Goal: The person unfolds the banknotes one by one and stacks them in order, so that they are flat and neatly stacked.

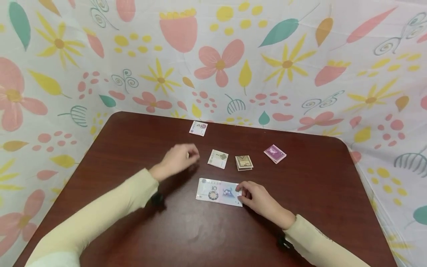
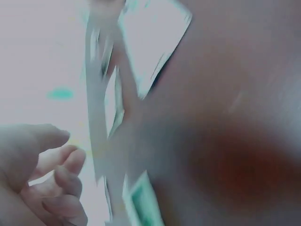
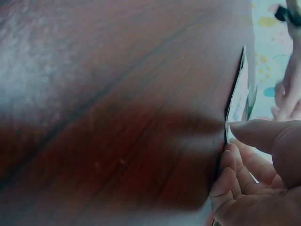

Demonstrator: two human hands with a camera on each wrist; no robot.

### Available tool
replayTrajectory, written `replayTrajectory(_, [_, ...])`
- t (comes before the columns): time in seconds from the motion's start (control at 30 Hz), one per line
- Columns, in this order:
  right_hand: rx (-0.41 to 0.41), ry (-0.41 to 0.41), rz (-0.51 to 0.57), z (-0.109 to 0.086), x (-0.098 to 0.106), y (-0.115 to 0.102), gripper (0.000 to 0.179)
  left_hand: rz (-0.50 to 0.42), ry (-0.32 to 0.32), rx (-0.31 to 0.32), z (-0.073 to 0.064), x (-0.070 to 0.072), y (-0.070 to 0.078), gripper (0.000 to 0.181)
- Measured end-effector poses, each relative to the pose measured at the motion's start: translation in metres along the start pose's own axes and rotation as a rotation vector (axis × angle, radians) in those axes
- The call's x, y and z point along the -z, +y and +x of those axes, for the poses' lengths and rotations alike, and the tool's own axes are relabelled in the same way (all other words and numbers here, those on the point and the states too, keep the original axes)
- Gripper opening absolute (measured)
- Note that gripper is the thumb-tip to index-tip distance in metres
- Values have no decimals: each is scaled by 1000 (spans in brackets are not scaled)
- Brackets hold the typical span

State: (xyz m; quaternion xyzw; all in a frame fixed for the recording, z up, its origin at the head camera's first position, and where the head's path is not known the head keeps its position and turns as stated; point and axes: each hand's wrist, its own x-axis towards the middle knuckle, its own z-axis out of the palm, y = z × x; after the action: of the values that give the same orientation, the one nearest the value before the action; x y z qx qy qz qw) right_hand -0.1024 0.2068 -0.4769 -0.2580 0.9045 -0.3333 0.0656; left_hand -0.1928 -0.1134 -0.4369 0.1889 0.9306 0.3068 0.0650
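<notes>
A banknote printed with 10 (image 1: 218, 192) lies flat on the table, unfolded. My right hand (image 1: 258, 198) pinches its right end; in the right wrist view the thumb (image 3: 258, 134) is on the upper face with the fingers at the edge. Over the table left of a folded note printed with 1 (image 1: 218, 159), my left hand (image 1: 178, 159) hovers with loosely curled fingers and nothing in it. The blurred left wrist view also shows that hand (image 2: 47, 174) without a thing held.
A folded brown note (image 1: 244, 162) sits right of the 1 note, and a folded purple note (image 1: 275, 154) lies farther right. Near the back edge is a folded note printed with 5 (image 1: 198, 128). A flower-patterned cloth (image 1: 220, 81) hangs behind the dark table (image 1: 160, 233).
</notes>
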Motion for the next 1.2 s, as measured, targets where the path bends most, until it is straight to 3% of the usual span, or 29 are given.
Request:
replayTrajectory(0.1, [1,4,7,-1,0,1,20,-14,69,126,27,16,-13,14])
replayTrajectory(0.2, [6,1,13,-1,-1,2,20,10,94,248,49,22,-30,19])
replayTrajectory(0.37, [15,-2,19,-1,-4,2,20,7,113,411,71,19,-47,26])
replayTrajectory(0.5, [9,-10,20,-2,-5,2,19,8,129,503,83,14,-49,31])
replayTrajectory(0.77, [17,-13,24,-2,-4,3,19,23,153,615,98,2,-43,41])
replayTrajectory(1.2, [13,-23,17,0,2,1,19,36,177,634,108,-3,-37,33])
